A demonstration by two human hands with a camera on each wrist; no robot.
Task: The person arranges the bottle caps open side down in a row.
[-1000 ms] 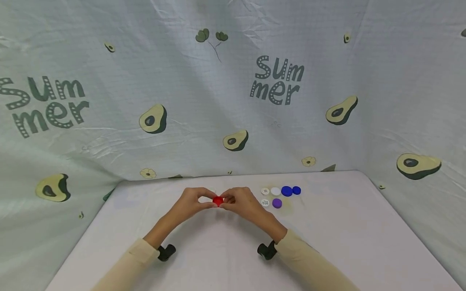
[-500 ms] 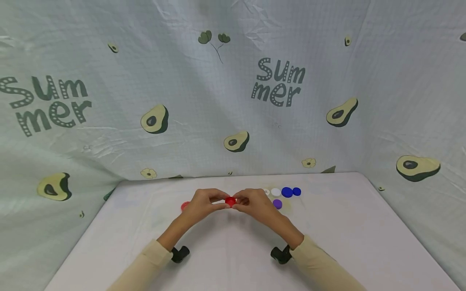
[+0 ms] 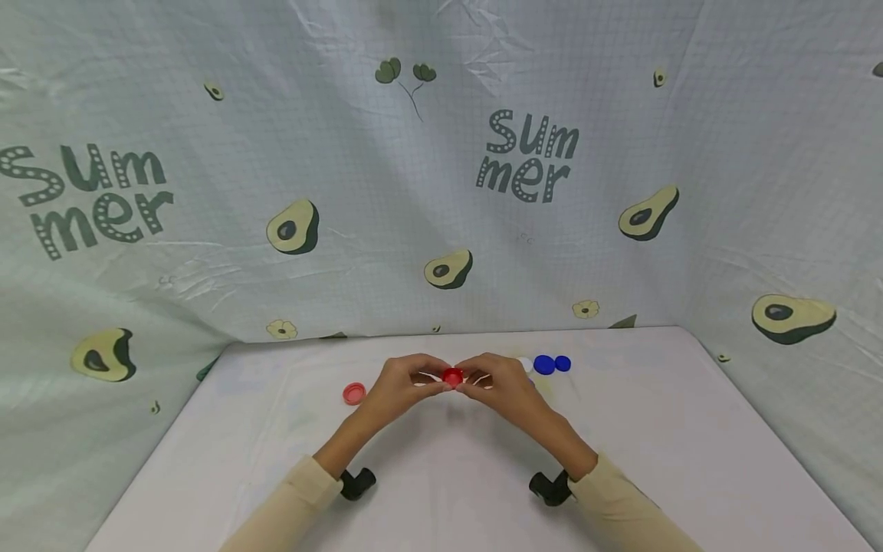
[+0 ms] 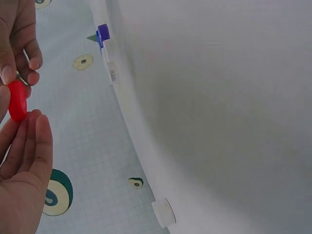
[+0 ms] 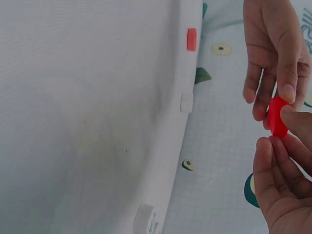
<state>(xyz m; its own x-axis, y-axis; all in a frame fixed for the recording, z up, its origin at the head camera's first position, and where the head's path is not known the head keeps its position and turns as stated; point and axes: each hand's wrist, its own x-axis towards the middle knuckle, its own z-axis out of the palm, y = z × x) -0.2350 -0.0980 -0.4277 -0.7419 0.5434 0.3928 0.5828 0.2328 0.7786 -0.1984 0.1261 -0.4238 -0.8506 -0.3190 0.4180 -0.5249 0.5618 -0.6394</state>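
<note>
A small round red cap (image 3: 452, 377) is held up between the two hands above the table. My left hand (image 3: 403, 387) pinches its left side with thumb and fingertips, and my right hand (image 3: 505, 386) pinches its right side. In the left wrist view the red cap (image 4: 18, 101) appears edge-on, touched by fingers of both hands. The right wrist view also shows the red cap (image 5: 278, 117) edge-on between the fingertips.
On the white table (image 3: 441, 475), a lighter red cap (image 3: 355, 393) lies left of the hands. Two blue caps (image 3: 544, 365) and a white cap (image 3: 526, 364) lie to the right, partly behind my right hand. A patterned sheet (image 3: 359, 192) hangs behind.
Both hands have moved right together with the red cap. The lighter red cap on the left has come into view, while the purple cap and some white ones are now mostly covered.
</note>
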